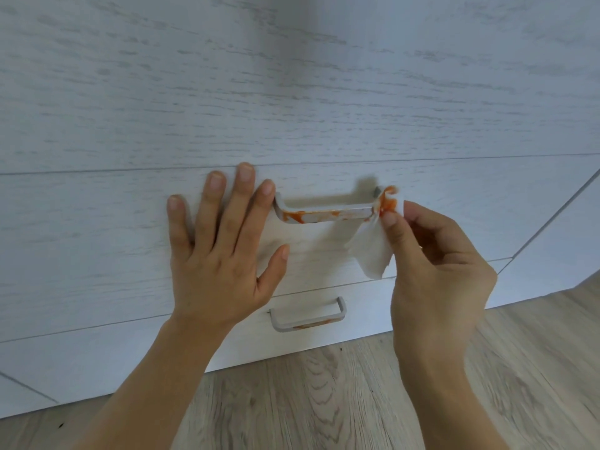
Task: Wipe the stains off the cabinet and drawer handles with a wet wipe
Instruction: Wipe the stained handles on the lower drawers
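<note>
A grey drawer handle (pixel 324 214) with orange-red stains along its front bar sits on the white wood-grain drawer front (pixel 97 238). My right hand (pixel 435 267) pinches a white wet wipe (pixel 370 251) against the handle's right end; the wipe's top is smeared orange. My left hand (pixel 224 254) lies flat on the drawer front, fingers straight, index fingertip touching the handle's left end. A second grey handle (pixel 308 315) on the lower drawer carries an orange stain on its bar.
A large white panel (pixel 292 76) fills the area above the drawers. Light wooden floor (pixel 324 401) runs below the cabinet base. The cabinet's right corner edge (pixel 552 219) slants down toward the floor.
</note>
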`<state>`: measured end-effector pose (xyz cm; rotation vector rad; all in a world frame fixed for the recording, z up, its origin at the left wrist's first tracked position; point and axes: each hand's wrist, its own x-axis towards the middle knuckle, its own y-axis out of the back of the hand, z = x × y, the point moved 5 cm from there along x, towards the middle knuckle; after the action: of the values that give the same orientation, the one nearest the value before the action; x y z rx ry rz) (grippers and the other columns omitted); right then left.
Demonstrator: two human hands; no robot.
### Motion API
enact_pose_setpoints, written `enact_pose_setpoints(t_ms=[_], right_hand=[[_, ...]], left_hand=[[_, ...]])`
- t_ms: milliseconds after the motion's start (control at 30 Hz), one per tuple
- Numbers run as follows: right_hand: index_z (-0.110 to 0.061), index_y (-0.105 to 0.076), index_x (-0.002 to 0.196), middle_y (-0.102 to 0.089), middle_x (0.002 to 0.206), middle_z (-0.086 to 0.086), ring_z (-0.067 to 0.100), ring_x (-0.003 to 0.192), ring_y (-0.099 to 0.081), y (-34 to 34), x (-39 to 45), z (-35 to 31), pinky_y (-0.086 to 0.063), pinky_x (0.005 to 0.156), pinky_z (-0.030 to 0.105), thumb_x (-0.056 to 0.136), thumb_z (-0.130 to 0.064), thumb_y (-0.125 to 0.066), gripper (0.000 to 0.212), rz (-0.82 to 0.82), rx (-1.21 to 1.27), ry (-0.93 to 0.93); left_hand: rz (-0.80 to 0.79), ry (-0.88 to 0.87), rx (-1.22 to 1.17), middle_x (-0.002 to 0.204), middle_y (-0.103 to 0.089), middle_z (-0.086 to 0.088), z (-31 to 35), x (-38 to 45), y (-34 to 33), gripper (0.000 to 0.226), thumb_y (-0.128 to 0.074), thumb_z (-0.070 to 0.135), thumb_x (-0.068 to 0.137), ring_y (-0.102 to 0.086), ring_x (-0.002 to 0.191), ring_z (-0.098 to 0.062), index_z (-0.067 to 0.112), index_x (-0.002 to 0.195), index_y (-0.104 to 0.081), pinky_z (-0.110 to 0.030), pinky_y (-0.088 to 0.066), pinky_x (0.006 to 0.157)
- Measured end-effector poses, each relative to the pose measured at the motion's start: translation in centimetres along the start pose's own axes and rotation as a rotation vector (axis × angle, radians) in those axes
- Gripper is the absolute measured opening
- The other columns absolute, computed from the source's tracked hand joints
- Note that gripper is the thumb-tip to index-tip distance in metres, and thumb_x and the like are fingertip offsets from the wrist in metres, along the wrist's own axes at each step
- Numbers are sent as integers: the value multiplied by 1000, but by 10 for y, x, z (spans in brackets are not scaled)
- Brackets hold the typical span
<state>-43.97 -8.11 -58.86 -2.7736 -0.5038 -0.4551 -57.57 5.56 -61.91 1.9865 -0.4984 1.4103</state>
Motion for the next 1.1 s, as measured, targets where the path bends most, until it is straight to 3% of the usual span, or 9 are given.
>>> enact_pose_setpoints(t_ms=[400, 600, 1100], right_hand=[[-33, -69, 77, -71, 80, -7, 8, 78, -68, -3, -3, -3, -51, 74, 19, 78, -26, -75, 9, 59, -88, 121], [-32, -65, 78, -65, 77, -16, -1, 71, -58, -9, -8, -7, -43, 69, 9, 79, -26, -74, 11, 38, -191, 232], [-38, -63, 81, -66, 81, -16, 5, 77, -62, -8, -7, -12, -46, 71, 11, 79, -33, -71, 10, 23, -213, 241]], left_hand=[[-2, -2, 9, 160, 7, 1, 0, 0, 0, 67, -33, 46, 96, 7, 147, -19, 12, 151, -16, -45, 6, 117], [1, -2, 15, 160, 7, 0, 0, 0, 0, 68, -34, 46, 96, 7, 147, -19, 11, 152, -15, -46, 6, 117], [-6, 4, 8, 160, 8, 2, 0, 1, 1, 68, -35, 45, 95, 7, 147, -18, 12, 151, -16, -46, 5, 117]])
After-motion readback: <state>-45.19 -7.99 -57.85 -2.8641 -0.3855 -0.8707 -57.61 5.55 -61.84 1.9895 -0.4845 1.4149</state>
